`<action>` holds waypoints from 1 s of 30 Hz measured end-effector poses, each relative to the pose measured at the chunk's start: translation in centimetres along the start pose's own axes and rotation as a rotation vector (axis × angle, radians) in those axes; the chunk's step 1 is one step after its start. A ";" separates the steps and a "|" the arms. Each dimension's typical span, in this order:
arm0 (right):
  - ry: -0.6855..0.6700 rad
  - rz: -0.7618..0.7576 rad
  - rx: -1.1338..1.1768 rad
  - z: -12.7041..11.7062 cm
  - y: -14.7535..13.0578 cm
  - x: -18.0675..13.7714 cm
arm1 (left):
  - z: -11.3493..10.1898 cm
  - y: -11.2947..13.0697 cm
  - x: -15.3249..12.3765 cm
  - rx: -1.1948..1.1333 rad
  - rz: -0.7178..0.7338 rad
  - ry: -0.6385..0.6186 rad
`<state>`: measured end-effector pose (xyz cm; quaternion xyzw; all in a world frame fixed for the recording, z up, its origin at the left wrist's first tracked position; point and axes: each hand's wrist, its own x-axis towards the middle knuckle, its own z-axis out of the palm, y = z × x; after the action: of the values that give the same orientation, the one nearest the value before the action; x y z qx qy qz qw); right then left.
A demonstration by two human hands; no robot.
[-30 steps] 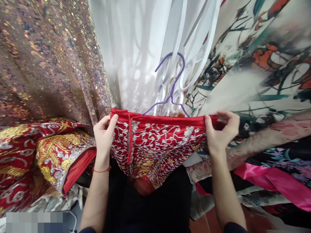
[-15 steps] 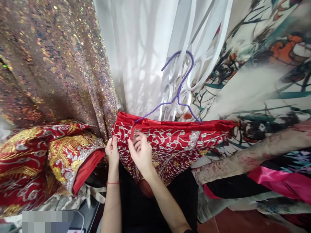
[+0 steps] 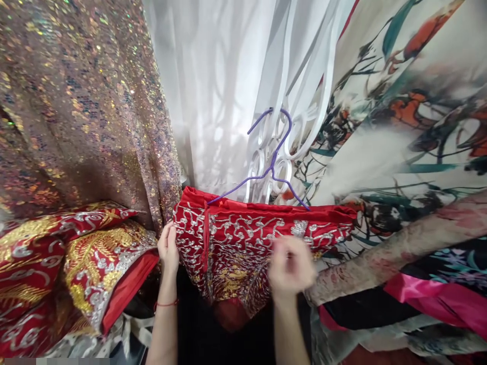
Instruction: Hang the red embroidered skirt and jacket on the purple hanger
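A red garment with silver and gold embroidery hangs folded over a purple wire hanger. The hanger's hook sits on a white ornamental bracket behind it. My left hand pinches the garment's left edge, with a red string around that wrist. My right hand is in front of the garment's lower middle, smeared by motion, so its fingers do not show clearly.
A sequinned bronze fabric hangs at the left. Another red and gold embroidered piece lies at the lower left. A white sheer curtain is behind, a floral printed fabric at the right, and pink satin at the lower right.
My right hand went from the garment's right end to the ribbon beside my left hand, then swung right to the lower middle. My left hand stayed on the left edge.
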<state>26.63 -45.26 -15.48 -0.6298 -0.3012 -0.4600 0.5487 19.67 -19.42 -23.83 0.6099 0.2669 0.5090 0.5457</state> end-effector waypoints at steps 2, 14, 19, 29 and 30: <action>0.258 0.043 -0.242 -4.5 3.8 2.7 | 0.2 1.5 0.7 -0.006 0.071 -0.059; -0.335 0.197 -0.274 -11.4 10.9 7.6 | 4.0 6.5 3.8 0.006 0.322 -0.056; -0.391 0.024 -0.312 -8.8 9.5 8.7 | 3.0 7.5 3.4 -0.008 0.377 0.049; -0.004 0.133 -0.286 -6.7 10.8 7.5 | 3.1 8.2 3.1 -0.203 0.200 0.095; -0.010 0.125 -0.314 -6.6 11.3 7.5 | 3.1 8.1 3.1 -0.223 0.176 0.073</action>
<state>37.93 -55.03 -13.46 -0.7275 -0.1890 -0.4632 0.4696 21.68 -20.00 -14.89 0.5476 0.1737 0.6030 0.5535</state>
